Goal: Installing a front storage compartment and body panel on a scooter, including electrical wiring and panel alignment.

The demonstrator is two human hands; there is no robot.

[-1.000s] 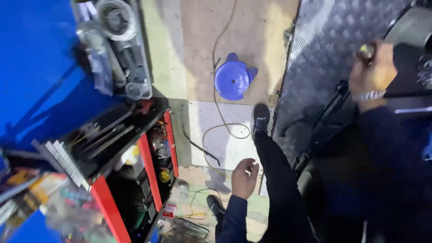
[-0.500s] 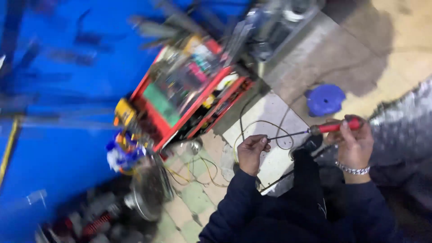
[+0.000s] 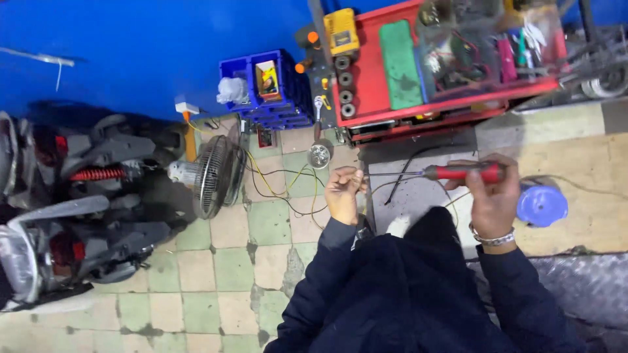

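Both hands share one screwdriver (image 3: pixel 451 173) held level above the floor: my right hand (image 3: pixel 492 196) grips its red handle, my left hand (image 3: pixel 345 191) pinches the shaft tip. I'd keep it steady, wrists close.

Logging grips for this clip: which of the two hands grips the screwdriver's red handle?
The right hand, wearing a bracelet, grips it; the left hand only pinches the shaft tip.

Dark navy padded jacket sleeves, silver chain bracelet (image 3: pixel 492 239) on right wrist
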